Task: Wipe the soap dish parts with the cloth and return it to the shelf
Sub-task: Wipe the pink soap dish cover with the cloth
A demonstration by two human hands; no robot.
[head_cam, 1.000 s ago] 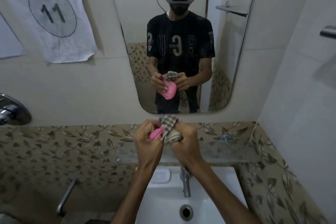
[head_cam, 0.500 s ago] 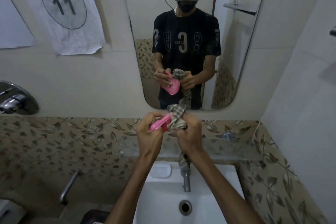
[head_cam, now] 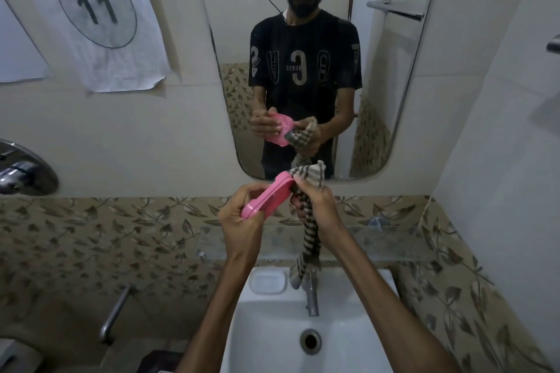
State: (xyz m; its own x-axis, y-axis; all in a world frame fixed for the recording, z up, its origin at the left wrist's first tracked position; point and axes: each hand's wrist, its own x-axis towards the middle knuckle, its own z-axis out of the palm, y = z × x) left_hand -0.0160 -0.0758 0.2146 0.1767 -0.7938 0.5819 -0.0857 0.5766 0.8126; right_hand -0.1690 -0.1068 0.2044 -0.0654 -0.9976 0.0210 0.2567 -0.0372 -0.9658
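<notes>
My left hand [head_cam: 242,221] grips a pink soap dish part [head_cam: 266,197], tilted with its far end raised, in front of the mirror's lower edge. My right hand [head_cam: 315,203] is closed on a checked cloth [head_cam: 309,239]. The cloth's bunched top presses against the dish's far end, and its long tail hangs down past the glass shelf [head_cam: 394,244] toward the tap [head_cam: 312,297]. The mirror [head_cam: 394,100] repeats both hands with the dish and the cloth.
A white sink [head_cam: 348,327] with its drain lies below my arms, and a white soap rest [head_cam: 268,281] sits on its rim. Leaf-patterned tiles run behind the shelf. A chrome fitting is at the far left, a wall close on the right.
The pink part has swung out to a longer, flatter slant. The cloth has shifted from a bunch over the dish to its far end, and its tail now hangs down.
</notes>
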